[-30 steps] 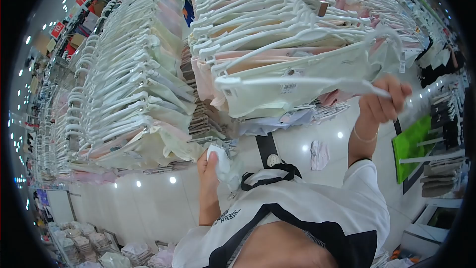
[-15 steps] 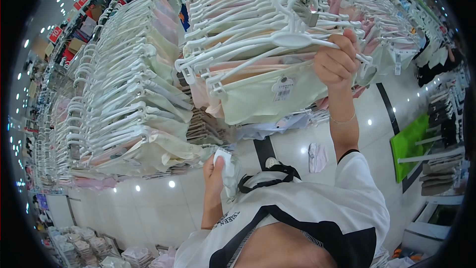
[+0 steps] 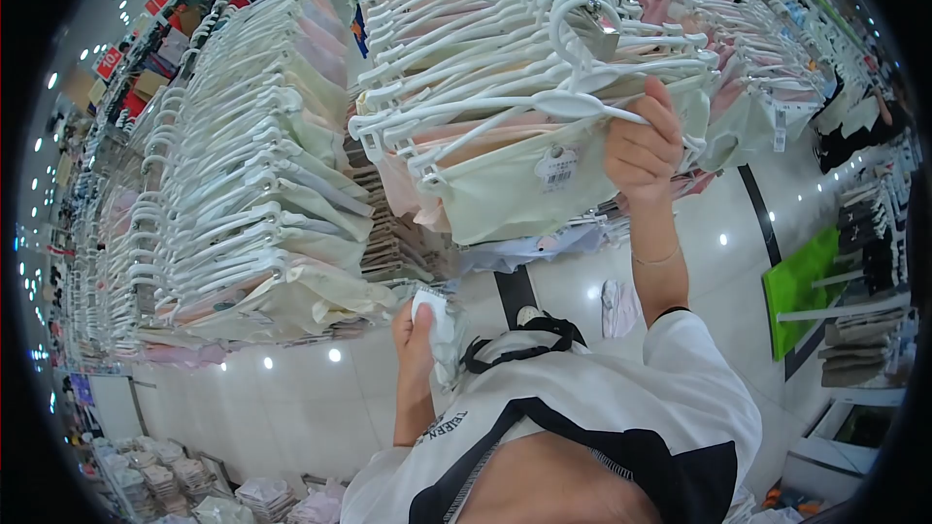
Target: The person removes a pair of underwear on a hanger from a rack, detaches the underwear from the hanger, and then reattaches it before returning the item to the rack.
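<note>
My right hand (image 3: pixel 644 147) is closed around the right end of the front white hanger (image 3: pixel 573 105). A pale green garment (image 3: pixel 524 189) with a white barcode tag (image 3: pixel 556 168) hangs from that hanger, in front of a dense row of similar hangers. Lower down, near my body, my left hand (image 3: pixel 414 338) is closed on a pale folded garment (image 3: pixel 446 335) with a white upper part; whether it is wrapped cannot be made out. The palm side of each grip is hidden.
To the left runs another packed row of hangers (image 3: pixel 257 184) with pastel clothes. A small pale bundle (image 3: pixel 619 308) lies on the tiled floor. On the right are a green panel (image 3: pixel 804 281) and dark clothes. Folded stacks (image 3: pixel 165 480) sit at lower left. Other people are farther off.
My right hand has come slightly down and left, closer to my body, its grip shifting inward along the front hanger. The hanger tilts a little more. My left hand has barely moved.
</note>
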A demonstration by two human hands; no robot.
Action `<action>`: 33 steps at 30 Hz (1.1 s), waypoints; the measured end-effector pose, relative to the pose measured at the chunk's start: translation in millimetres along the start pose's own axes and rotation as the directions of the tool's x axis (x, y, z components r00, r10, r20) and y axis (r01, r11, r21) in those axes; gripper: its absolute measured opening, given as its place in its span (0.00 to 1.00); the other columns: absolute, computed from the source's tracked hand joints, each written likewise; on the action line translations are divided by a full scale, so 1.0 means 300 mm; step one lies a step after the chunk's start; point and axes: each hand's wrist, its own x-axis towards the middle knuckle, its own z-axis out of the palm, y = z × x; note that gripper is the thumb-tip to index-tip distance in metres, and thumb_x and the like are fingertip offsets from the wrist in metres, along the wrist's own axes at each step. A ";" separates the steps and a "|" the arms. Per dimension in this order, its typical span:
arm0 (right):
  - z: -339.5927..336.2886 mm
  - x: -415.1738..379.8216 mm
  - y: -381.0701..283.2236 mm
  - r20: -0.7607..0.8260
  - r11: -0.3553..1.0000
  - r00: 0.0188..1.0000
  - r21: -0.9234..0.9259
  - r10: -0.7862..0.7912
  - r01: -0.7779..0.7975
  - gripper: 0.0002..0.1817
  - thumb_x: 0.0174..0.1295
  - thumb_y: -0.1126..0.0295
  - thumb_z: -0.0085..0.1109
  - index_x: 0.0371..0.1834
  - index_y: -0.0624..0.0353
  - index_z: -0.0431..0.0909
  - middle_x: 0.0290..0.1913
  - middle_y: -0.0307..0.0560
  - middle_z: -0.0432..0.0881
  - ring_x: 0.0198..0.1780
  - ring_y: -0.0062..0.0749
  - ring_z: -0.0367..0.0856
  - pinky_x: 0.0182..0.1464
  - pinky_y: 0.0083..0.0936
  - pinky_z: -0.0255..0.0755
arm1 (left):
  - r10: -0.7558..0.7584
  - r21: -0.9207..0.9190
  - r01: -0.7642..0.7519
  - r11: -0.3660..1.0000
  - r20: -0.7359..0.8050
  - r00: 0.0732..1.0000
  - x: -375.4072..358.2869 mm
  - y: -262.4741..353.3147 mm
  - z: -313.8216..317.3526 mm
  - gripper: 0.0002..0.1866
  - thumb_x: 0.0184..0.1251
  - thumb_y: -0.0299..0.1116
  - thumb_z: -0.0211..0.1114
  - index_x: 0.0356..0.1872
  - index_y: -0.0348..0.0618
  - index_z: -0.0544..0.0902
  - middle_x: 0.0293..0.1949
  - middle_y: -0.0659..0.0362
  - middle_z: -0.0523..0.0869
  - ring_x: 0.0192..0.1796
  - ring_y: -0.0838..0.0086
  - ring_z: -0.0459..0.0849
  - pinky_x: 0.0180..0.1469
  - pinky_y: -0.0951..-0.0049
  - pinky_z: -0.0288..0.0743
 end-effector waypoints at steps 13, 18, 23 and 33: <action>-0.071 -0.285 0.200 -0.756 0.825 0.378 -0.563 -0.534 0.040 0.17 0.54 0.62 0.30 0.23 0.62 0.67 0.05 0.33 0.54 0.07 0.16 0.50 0.11 0.12 0.47 | 0.044 0.021 -0.043 0.999 -0.045 0.998 0.009 0.082 0.073 0.13 0.53 0.37 0.48 0.29 0.35 0.72 0.20 0.65 0.72 0.20 0.87 0.66 0.21 0.88 0.57; 0.013 -0.288 0.401 -0.782 0.442 0.573 -0.616 -0.245 -0.653 0.18 0.53 0.61 0.36 0.32 0.67 0.68 0.16 0.43 0.70 0.17 0.22 0.66 0.21 0.15 0.59 | 0.058 0.061 -0.062 0.996 0.072 0.996 0.035 0.104 0.181 0.12 0.54 0.35 0.47 0.30 0.36 0.72 0.18 0.67 0.72 0.18 0.88 0.65 0.19 0.88 0.57; 0.034 -0.249 0.447 -0.593 0.183 0.741 -0.804 -0.316 -0.566 0.15 0.51 0.65 0.42 0.34 0.67 0.66 0.27 0.44 0.73 0.27 0.23 0.69 0.30 0.17 0.62 | 0.154 0.363 -0.318 0.876 0.414 0.897 0.033 0.083 0.278 0.08 0.49 0.30 0.50 0.28 0.37 0.72 0.13 0.61 0.71 0.14 0.79 0.67 0.18 0.85 0.60; 0.029 -0.245 0.424 -0.684 0.270 0.640 -0.728 -0.350 -0.630 0.13 0.53 0.64 0.40 0.27 0.65 0.69 0.22 0.37 0.70 0.24 0.16 0.65 0.26 0.14 0.61 | 0.208 0.420 -0.632 0.651 0.702 0.681 0.036 0.086 0.292 0.19 0.34 0.28 0.58 0.34 0.37 0.68 0.31 0.53 0.72 0.25 0.68 0.70 0.24 0.75 0.63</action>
